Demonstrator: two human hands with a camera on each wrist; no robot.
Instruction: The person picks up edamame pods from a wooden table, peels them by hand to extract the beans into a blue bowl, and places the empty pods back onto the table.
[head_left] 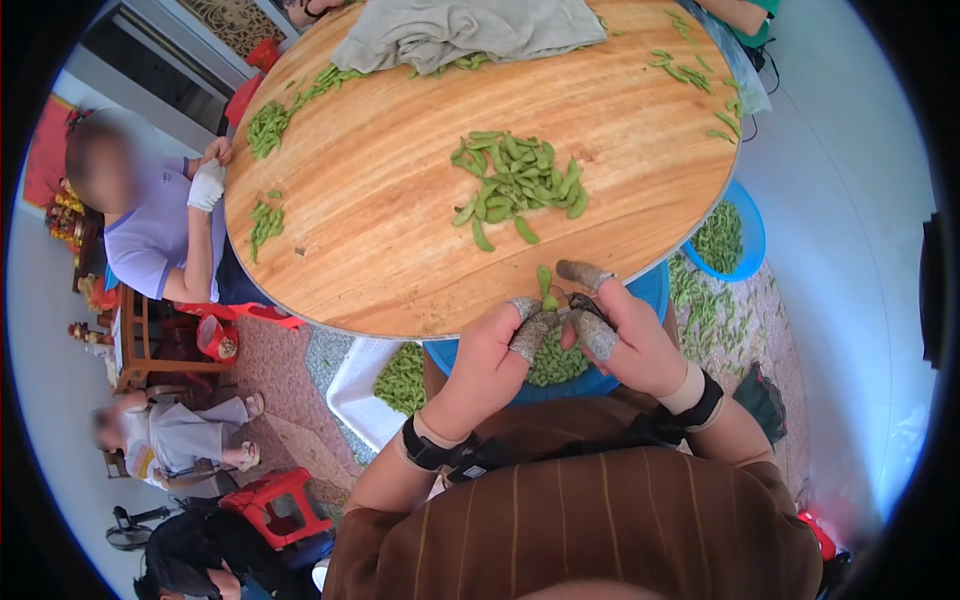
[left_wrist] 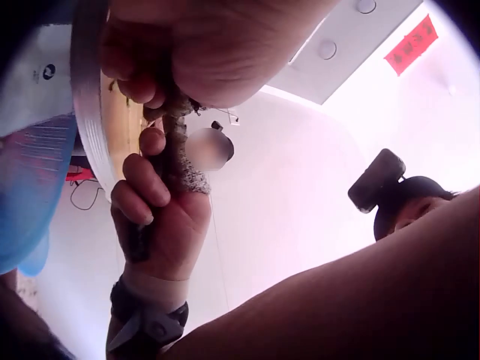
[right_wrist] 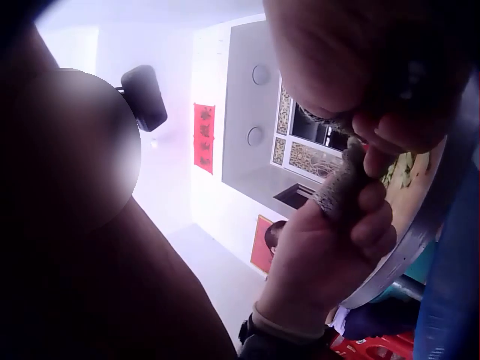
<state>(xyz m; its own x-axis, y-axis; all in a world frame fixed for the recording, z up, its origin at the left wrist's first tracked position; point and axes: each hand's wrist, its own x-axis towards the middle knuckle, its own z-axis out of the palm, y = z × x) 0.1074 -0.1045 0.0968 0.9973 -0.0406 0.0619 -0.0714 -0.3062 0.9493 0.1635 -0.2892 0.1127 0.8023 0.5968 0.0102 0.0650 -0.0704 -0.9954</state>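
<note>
My left hand (head_left: 492,348) pinches a green soybean pod (head_left: 545,284) between thumb and forefinger, just over the near edge of the round table. Close against it, my right hand (head_left: 645,342) holds a small black tool (head_left: 583,303); the fingers hide most of it, and I cannot tell its kind. Grey, soiled finger covers (head_left: 598,336) sit on the thumb and forefinger of both hands. In the left wrist view, the right hand (left_wrist: 161,217) has its fingers curled around the dark tool. Beyond the hands, a heap of soybean pods (head_left: 520,178) lies on the tabletop (head_left: 370,220).
Below my hands stands a blue basin (head_left: 650,290) with green pods. A white crate (head_left: 348,395) of pods is at its left, another blue tub (head_left: 758,235) at the right. A grey cloth (head_left: 470,30) covers part of the far table. A person wearing a white glove (head_left: 207,186) sits at left.
</note>
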